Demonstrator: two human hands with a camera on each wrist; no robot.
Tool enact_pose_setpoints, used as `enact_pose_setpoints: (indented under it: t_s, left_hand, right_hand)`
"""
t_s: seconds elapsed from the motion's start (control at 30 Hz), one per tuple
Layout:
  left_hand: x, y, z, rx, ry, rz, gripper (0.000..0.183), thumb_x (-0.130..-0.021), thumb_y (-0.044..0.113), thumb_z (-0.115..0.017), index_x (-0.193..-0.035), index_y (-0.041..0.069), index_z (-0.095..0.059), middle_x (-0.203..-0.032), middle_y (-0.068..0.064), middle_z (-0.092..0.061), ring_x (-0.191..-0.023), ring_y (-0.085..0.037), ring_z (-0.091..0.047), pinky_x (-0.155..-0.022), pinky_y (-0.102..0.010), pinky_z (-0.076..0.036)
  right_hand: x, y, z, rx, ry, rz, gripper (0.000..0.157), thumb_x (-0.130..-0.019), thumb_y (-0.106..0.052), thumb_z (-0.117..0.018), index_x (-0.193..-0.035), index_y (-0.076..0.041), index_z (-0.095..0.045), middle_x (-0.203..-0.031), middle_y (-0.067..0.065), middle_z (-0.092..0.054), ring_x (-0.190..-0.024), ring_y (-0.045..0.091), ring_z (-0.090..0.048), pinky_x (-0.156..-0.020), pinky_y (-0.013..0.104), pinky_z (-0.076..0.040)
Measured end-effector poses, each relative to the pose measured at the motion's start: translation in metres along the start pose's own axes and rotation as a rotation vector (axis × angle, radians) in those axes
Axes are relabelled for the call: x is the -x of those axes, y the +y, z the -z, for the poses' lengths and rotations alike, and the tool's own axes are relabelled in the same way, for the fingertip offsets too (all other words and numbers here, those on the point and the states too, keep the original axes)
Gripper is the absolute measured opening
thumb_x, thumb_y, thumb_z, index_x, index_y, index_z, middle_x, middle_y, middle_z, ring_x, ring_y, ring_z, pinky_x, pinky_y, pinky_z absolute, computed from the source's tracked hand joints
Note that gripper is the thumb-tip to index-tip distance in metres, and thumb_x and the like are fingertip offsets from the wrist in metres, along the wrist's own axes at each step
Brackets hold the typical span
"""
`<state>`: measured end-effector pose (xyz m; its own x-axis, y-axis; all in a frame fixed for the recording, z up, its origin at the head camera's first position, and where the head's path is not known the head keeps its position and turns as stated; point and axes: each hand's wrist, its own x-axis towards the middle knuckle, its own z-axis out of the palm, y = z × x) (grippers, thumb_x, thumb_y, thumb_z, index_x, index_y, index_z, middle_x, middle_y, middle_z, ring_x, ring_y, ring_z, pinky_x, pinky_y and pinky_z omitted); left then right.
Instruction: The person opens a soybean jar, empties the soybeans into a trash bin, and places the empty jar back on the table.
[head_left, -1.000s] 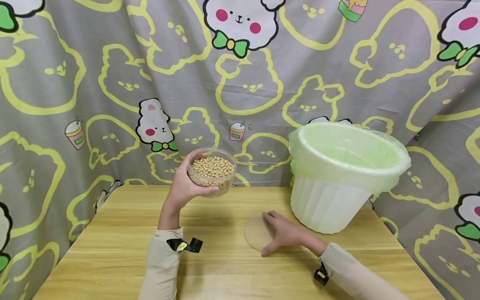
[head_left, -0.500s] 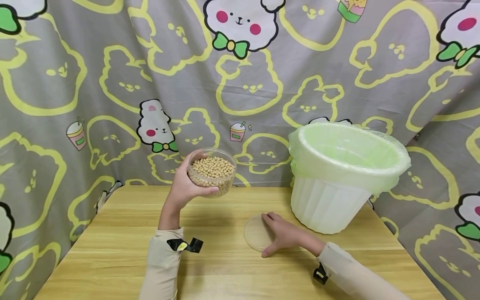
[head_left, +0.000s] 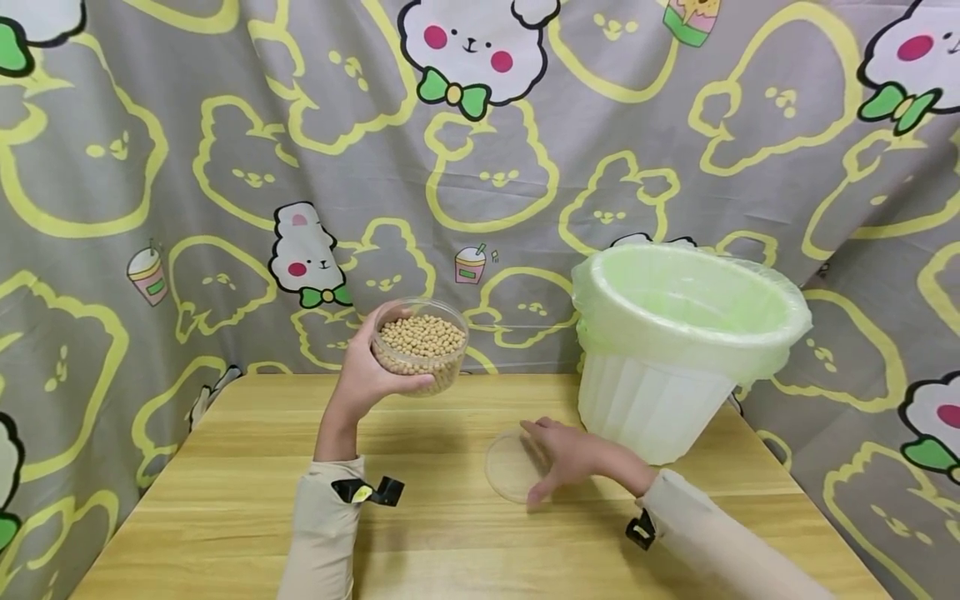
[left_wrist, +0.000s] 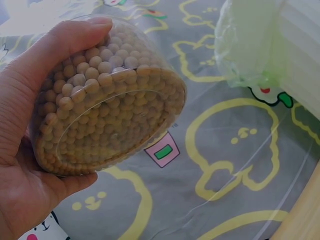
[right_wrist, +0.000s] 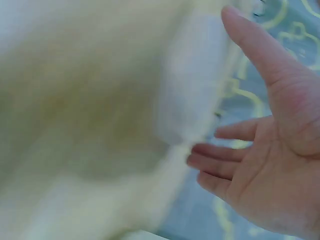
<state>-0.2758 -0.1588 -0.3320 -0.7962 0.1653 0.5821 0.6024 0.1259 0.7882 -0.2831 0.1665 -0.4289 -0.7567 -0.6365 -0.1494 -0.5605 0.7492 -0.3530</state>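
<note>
My left hand (head_left: 362,368) grips a round clear plastic jar (head_left: 438,373) from its left side, thumb in front and fingers behind. Pale round soybeans (head_left: 422,336) show inside it. Raised above the table, the jar tilts toward me; the left wrist view shows its clear base (left_wrist: 112,130). A thin transparent round lid (head_left: 504,475) lies flat on the table to the right. Over the lid's right edge, my right hand (head_left: 572,457) has its thumb and fingers spread. The right wrist view shows that palm (right_wrist: 270,170) with nothing between thumb and fingers.
A white ribbed bin (head_left: 645,408) stands at the back right of the wooden table (head_left: 225,500), lined with a pale green plastic bag (head_left: 690,354). Behind the table hangs a grey curtain (head_left: 517,250) with cartoon animals.
My right hand has lifted slightly and eased away from the lid, which stays on the table. My left hand keeps the jar at the same height. The head view has turned slightly right.
</note>
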Motion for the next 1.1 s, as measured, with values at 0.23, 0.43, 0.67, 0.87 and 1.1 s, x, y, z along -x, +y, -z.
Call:
enact_pose_setpoints:
  t_s: [0.23,0.43,0.67,0.87,1.1]
  left_hand:
    - [0.0,-0.002,-0.001,-0.014,0.0,-0.012,0.099,-0.055,0.002,-0.089,-0.139,0.004,-0.038,-0.134,-0.016,-0.045,-0.124,-0.031,-0.042,-0.093,-0.019,-0.045]
    - [0.0,-0.002,-0.001,-0.023,0.0,-0.021,0.098,-0.055,0.002,-0.089,-0.139,0.003,-0.038,-0.134,-0.021,-0.044,-0.125,-0.033,-0.04,-0.094,-0.018,-0.044]
    - [0.001,-0.001,-0.007,-0.029,0.013,-0.014,0.099,-0.054,0.004,-0.09,-0.139,0.003,-0.037,-0.134,-0.02,-0.044,-0.123,-0.032,-0.042,-0.094,-0.018,-0.043]
    - [-0.002,-0.013,-0.016,-0.025,0.009,-0.028,0.103,-0.052,0.007,-0.091,-0.14,0.009,-0.037,-0.135,-0.017,-0.044,-0.123,-0.027,-0.043,-0.097,-0.018,-0.041]
    - [-0.001,0.006,-0.028,-0.045,0.013,-0.023,0.104,-0.053,0.006,-0.091,-0.14,0.001,-0.034,-0.135,-0.021,-0.043,-0.124,-0.032,-0.042,-0.097,-0.02,-0.041]
  right_hand:
    - [0.026,-0.03,0.075,-0.036,0.184,0.103,0.09,-0.072,-0.053,-0.074,-0.141,-0.006,-0.041,-0.125,0.01,-0.06,-0.114,0.024,-0.057,-0.096,0.042,-0.046]
    - [0.07,-0.054,0.135,0.017,0.473,0.18,0.068,-0.077,-0.041,-0.075,-0.136,-0.019,-0.05,-0.111,-0.006,-0.066,-0.105,0.013,-0.06,-0.085,0.031,-0.05]
    - [0.111,-0.041,0.167,0.127,0.949,0.252,0.043,-0.072,-0.011,-0.08,-0.112,-0.019,-0.069,-0.103,-0.002,-0.071,-0.098,-0.002,-0.061,-0.087,0.006,-0.04]
    - [0.128,-0.013,0.168,0.145,1.001,0.054,0.03,-0.08,-0.016,-0.075,-0.109,-0.015,-0.07,-0.102,0.001,-0.071,-0.098,-0.018,-0.051,-0.082,-0.001,-0.037]
    - [0.138,0.005,0.165,0.134,0.942,-0.058,0.023,-0.087,-0.024,-0.067,-0.107,-0.014,-0.071,-0.1,0.002,-0.071,-0.092,-0.019,-0.048,-0.076,-0.003,-0.035]
